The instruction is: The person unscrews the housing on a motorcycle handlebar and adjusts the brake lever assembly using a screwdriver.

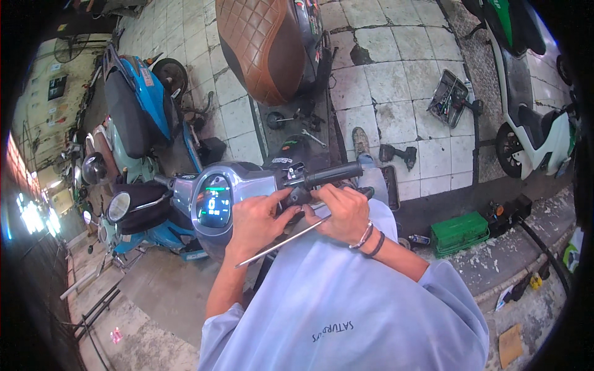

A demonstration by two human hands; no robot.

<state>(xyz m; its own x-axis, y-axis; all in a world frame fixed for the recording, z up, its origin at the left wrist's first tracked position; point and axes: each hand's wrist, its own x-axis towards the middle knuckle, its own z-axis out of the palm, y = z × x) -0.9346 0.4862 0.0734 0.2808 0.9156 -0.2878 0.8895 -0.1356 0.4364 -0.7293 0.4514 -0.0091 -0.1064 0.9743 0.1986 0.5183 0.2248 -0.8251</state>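
Right of the scooter's glossy grey-blue plastic handlebar cover (255, 180), the right hand (345, 213), fingers curled, has a slim straight metal-shafted tool (281, 243) tucked under its palm; the left hand (255, 219), by the cover's right end, is nearly closed, thumb and forefinger pinching a small rounded black plastic switch housing (298, 197) just right of the cover. The loosely tucked shaft could scratch the cover if the right wrist turns; uneven prying might crack the housing.
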